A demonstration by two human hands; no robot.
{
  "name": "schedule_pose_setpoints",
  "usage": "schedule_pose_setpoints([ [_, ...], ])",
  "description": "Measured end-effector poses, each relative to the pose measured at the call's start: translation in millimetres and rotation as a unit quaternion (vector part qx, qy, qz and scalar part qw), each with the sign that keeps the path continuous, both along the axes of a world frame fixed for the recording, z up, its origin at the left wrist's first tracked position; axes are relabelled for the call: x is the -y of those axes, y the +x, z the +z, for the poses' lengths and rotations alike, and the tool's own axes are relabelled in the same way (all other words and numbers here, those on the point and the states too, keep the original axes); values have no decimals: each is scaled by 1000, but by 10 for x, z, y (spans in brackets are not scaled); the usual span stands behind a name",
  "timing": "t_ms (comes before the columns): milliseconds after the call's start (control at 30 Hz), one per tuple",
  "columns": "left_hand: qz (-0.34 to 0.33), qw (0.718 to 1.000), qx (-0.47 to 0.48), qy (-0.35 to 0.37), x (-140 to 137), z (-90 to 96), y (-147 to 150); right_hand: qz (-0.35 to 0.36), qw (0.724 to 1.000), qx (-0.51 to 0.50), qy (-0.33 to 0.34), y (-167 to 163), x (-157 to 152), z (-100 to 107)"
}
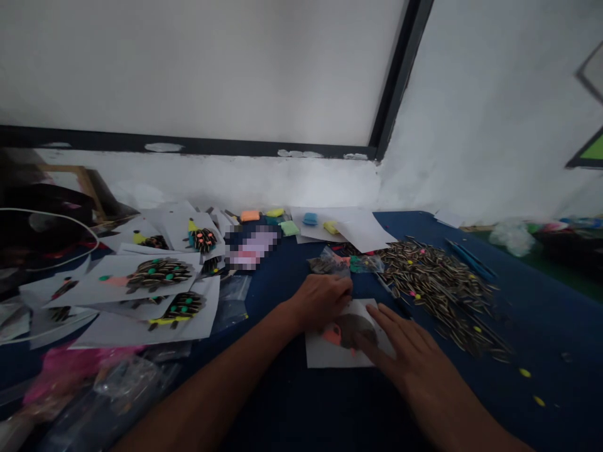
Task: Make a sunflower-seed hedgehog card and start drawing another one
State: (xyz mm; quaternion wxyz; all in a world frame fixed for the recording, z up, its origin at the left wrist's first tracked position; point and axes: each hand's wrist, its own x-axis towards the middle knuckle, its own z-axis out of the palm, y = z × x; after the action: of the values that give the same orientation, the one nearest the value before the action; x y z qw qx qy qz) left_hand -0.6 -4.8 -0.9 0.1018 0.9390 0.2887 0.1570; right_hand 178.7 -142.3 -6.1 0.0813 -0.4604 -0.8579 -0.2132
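Note:
A small white sheet of paper (320, 358) lies on the blue-covered table in front of me, bearing a grey rounded shape (351, 329) with salmon-pink material (332, 334) at its left end. My left hand (325, 301) rests over the sheet's upper left corner with its fingers curled in; whatever they may hold is hidden. Stretched out over the right side of the sheet, my right hand (409, 348) has its fingers apart, and its thumb reaches onto the grey shape. Just beyond my left hand lies a clear plastic bag (330, 260) with dark contents.
Striped sunflower seeds (438, 282) are heaped at the right, with blue-handled scissors (471, 258) behind. Sheets with seed-covered hedgehog pictures (160, 275) pile up at the left. Plastic wrappers (127, 380) lie nearer. Colored clay packets (309, 218) sit by the wall.

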Motion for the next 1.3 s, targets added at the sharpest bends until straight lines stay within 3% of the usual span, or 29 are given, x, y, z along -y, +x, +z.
schedule_pose_setpoints([
  [400,-4,1000,4,1,-11,-21,-5,-11,999,-4,33,133,68,27],
  [600,-6,1000,5,2,-8,-16,-8,-4,1000,-23,16,129,93,55],
  [800,-5,1000,9,12,-20,-36,-6,6,998,-16,57,115,140,127],
  [1300,1,1000,6,13,-14,-33,-3,-32,999,11,33,123,15,75],
])
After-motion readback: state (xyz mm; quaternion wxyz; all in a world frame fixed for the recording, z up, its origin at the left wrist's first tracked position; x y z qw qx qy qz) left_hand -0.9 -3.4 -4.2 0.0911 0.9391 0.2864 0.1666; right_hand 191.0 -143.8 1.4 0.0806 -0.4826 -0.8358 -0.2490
